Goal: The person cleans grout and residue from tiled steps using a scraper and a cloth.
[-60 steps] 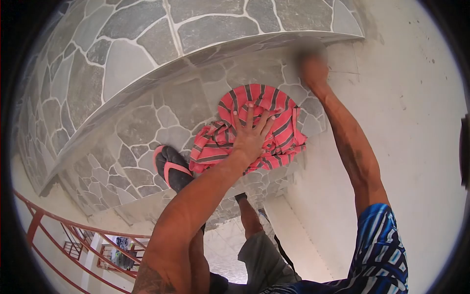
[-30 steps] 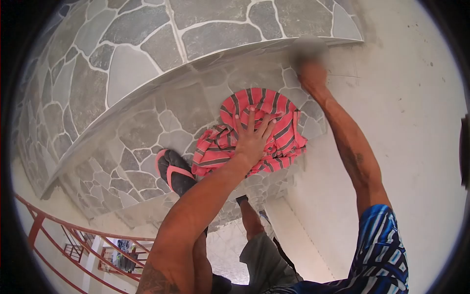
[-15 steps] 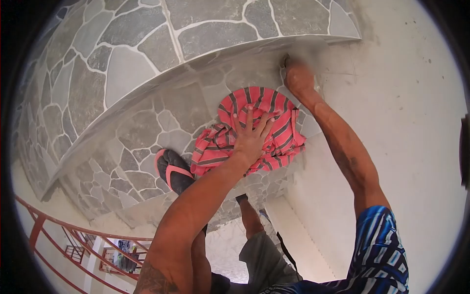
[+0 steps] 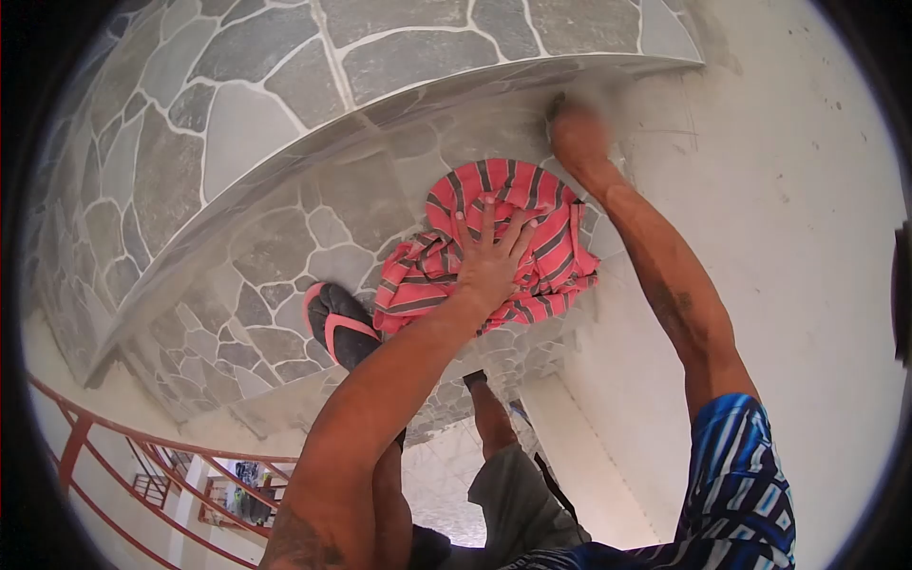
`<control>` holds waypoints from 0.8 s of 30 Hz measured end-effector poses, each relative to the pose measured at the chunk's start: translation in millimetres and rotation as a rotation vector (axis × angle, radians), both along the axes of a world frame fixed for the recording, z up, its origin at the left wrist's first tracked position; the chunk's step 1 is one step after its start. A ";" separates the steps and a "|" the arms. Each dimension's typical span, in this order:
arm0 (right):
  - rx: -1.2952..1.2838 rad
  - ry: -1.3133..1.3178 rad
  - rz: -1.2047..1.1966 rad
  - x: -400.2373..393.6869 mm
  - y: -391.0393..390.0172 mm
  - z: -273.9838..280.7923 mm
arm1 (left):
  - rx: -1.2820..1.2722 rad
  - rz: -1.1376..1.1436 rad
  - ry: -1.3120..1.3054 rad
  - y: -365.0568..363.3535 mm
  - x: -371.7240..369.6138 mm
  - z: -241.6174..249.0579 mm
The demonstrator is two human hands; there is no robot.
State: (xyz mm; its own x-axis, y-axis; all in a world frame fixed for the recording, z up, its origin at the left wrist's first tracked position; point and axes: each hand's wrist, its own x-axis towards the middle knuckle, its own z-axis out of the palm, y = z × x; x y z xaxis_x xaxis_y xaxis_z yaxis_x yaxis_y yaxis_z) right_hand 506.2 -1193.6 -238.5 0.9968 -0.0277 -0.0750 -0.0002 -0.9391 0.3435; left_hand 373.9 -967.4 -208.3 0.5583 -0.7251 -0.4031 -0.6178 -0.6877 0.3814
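Note:
On a bunched pink cloth with dark stripes (image 4: 546, 185), my left hand (image 4: 492, 261) lies flat with its fingers spread. The cloth rests on the stone-patterned step tread (image 4: 356, 204). Farther up and to the right, my right hand (image 4: 578, 138) is at the inner corner where tread, riser and wall meet. It looks closed, with a small dark thing at its far side that I cannot make out. Blur hides its fingertips. A black flip-flop with a pink strap (image 4: 340, 323) shows on my foot, left of the cloth.
A higher stone-patterned step (image 4: 256, 133) curves across the top with a protruding edge. The pale wall (image 4: 807, 237) runs down the right side. A red-brown metal railing (image 4: 76, 442) is at the lower left, and lower steps (image 4: 513, 366) descend behind my legs.
The view has shifted slightly. My right hand stays at the corner with a small shift in its pose, and my left hand stays spread on the cloth.

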 end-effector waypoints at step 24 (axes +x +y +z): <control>0.109 0.294 -0.227 21.9 -5.6 34.0 | -0.016 -0.016 -0.013 -1.0 -2.5 0.9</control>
